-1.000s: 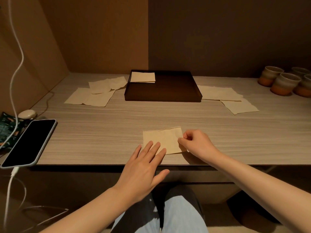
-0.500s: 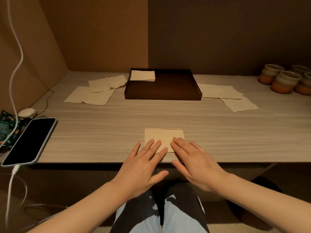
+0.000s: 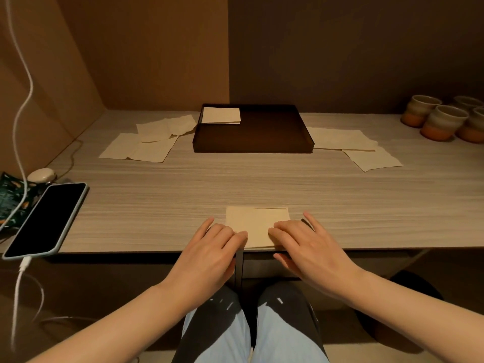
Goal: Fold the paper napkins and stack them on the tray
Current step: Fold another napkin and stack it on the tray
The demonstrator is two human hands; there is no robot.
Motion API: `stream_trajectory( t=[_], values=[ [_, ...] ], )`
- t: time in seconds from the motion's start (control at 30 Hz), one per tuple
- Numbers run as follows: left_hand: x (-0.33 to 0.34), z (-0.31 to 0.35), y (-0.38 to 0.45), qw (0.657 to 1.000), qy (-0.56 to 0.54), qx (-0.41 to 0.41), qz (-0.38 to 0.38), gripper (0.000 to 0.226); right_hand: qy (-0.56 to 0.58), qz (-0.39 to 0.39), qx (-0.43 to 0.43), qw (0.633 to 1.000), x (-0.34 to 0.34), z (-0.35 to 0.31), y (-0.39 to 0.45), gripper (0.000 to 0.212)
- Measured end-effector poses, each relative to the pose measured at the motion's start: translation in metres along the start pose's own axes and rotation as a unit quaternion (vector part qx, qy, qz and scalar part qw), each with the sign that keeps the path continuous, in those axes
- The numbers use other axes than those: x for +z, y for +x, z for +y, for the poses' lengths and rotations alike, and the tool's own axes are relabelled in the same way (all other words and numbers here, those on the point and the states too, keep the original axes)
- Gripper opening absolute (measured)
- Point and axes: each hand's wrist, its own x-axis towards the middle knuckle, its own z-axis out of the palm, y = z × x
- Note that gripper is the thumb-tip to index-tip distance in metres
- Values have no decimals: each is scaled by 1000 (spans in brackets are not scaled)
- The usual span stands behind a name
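A folded beige napkin lies flat at the table's near edge; another sits in the dark tray.

left hand flat, fingers extended, right hand flat beside it, palms down

The near corners of the folded napkin lie hidden under the hands' fingertips, the rightmost cup is cut by the frame edge, and the patterned pouch runs off the left.
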Motion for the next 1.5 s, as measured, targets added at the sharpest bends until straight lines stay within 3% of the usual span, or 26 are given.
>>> stream_trajectory(
  t=[0.13,0.27,0.37,0.6,0.73,0.87,1.07,1.23,1.33,1.43,1.5],
  values=[
    [-2,2,6,999,-13,15,32,33,3,36,-42,998,-7,-4,10,33],
    [-13,-6,13,999,-45,29,11,19,9,40,-64,997,-12,-1,16,17],
    [-30,-18,27,998,-53,25,-11,13,7,33,-55,998,-23,9,32,21],
    [-64,-64,88,1000,-24,-10,-10,12,-17,23,-11,1000,-66,42,100,2],
    [-76,-97,132,998,-7,-62,-13,17,-68,22,-10,997,-79,70,148,12],
    [-77,-131,178,967,-150,-202,-41,28,5,-9,45,999,-76,102,205,18],
    [-67,-190,240,911,-288,-291,45,23,55,7,84,995,-59,143,289,22],
    [-44,-237,280,914,-234,-315,100,24,86,68,84,990,-36,168,334,26],
    [-30,-253,289,937,-168,-276,135,27,85,120,52,988,-8,174,347,27],
    [-4,-268,293,978,-65,-174,97,30,69,119,49,989,30,180,360,22],
    [21,-285,294,986,-19,-157,48,29,67,85,56,993,56,182,367,15]
  ],
)
